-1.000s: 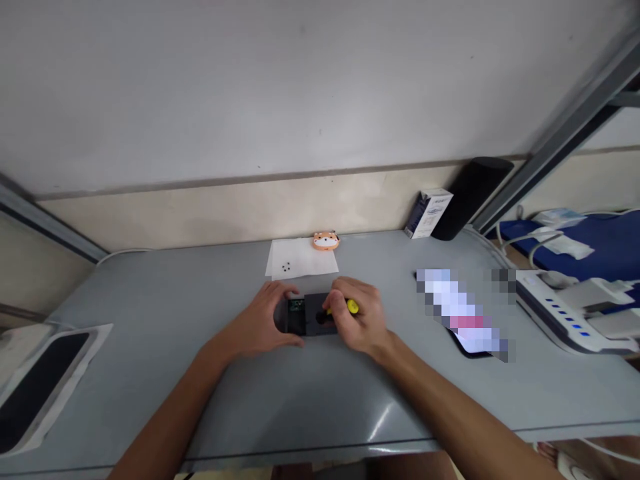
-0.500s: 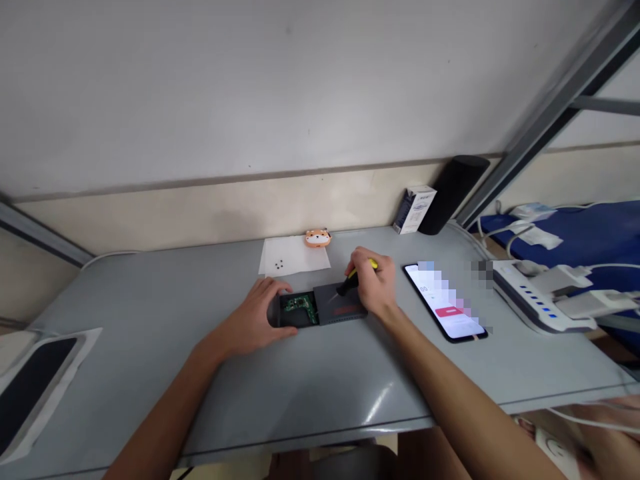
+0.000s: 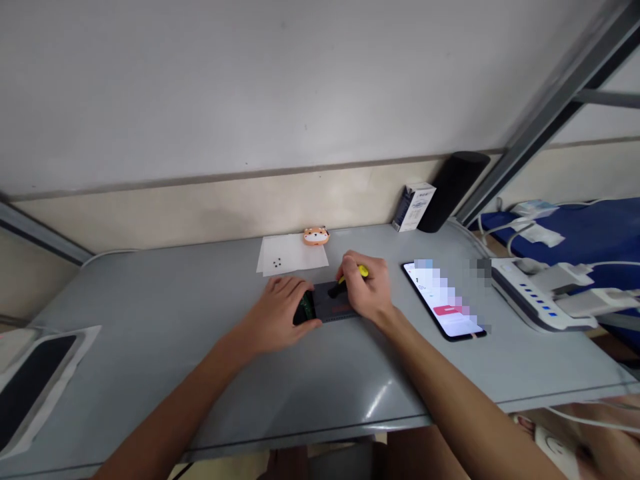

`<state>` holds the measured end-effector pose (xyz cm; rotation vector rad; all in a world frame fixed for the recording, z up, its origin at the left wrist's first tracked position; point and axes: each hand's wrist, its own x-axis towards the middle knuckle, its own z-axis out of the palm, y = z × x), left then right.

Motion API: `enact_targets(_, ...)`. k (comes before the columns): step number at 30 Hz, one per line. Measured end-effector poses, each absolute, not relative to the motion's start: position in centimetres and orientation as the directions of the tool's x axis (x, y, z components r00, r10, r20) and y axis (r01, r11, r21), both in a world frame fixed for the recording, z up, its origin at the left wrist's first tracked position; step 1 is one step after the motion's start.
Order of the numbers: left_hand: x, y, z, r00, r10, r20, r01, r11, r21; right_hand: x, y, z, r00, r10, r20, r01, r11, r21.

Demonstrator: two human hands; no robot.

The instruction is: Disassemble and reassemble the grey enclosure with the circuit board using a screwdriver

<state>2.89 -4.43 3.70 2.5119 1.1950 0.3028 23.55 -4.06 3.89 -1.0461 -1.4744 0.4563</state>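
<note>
Right hand [image 3: 367,293] grips my yellow screwdriver [image 3: 350,279], tip on the black device [image 3: 333,308].
Left hand [image 3: 280,317] lies flat across its left end.

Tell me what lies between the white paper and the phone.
In the head view, the right hand holding the yellow-capped screwdriver lies between the paper and the phone; the rest is bare grey table.

i see soft, even light, a glare streak on the table [image 3: 385,400], curved wide-angle edges, and a pixelated phone [image 3: 445,300].
</note>
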Motion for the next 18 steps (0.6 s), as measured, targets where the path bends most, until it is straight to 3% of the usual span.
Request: enact_targets(18,2.5,-2.9,3.1,0.666,0.74,-0.089,0.69,-0.568,0.449,24.2,-4.6,4.5,0.035,0.787,0.616,0.407,0.551,-0.728)
